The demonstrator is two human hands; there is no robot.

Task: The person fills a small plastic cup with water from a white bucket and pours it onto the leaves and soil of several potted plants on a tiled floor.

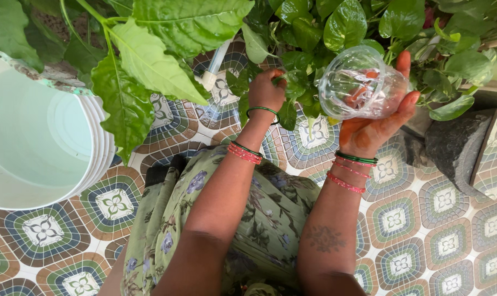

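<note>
My right hand (377,123) cradles a clear plastic bottle (358,85), lying on its side in my palm with fingers curled around its far end. My left hand (266,90) reaches into the green foliage (303,33) and its fingers are closed around a leaf or stem of the plant. Both wrists carry red and green bangles. A green floral garment (259,219) covers my lap below the arms.
A large pale green bucket (45,137) stands at the left on the patterned tiled floor (424,219). A big leafy branch (150,60) hangs over the bucket's rim. A dark stone slab (451,145) lies at the right. A white pipe (215,66) shows between leaves.
</note>
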